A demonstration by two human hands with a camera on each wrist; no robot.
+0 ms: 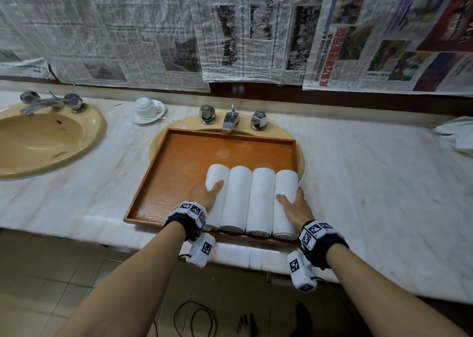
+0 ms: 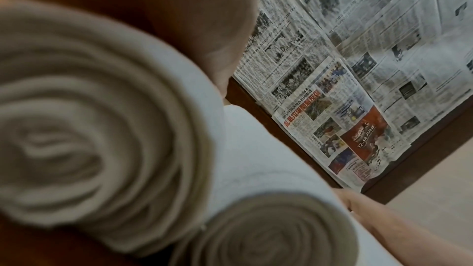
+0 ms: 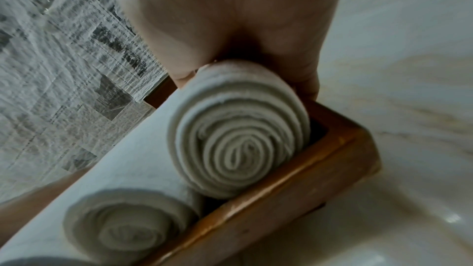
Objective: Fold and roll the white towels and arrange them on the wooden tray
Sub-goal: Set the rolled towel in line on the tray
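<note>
**Four rolls in the tray, both hands squaring the row**

Newspaper sheets (image 1: 128,29) paper the wall behind a pale marble counter (image 1: 371,178), and across the yellow oval basin (image 1: 281,129) sits the shallow rectangular wooden tray (image 1: 179,157), orange-brown with a raised lip. Four white rolled towels (image 1: 249,198) lie side by side in it, touching along their lengths, near ends against the tray's front wall.

Left hand (image 1: 208,196) lies on the outer flank of the leftmost roll, fingers out straight, forefinger resting on the cloth; nothing gripped. Right hand (image 1: 297,208) mirrors it on the rightmost roll (image 3: 238,139), thumb on top, fingers flat down the side next to the tray's right wall. From the right wrist view the palm cups over the roll without squeezing it. My read: the two hands press inward to pack the row tight and line it up.

Look at those ends! Tight spirals of soft, thick terry, layer on layer, slightly oval where they settle under their own weight. Such soft rolls will flatten if pushed hard, so light pressure suits. Bare, smooth wood lies beyond the fingertips, with a faint pale ring on it.

Beyond the fingers to the left, an upturned white cup on a saucer (image 1: 148,109) stands on the marble; the chrome tap (image 1: 231,119) sits straight ahead.
</note>
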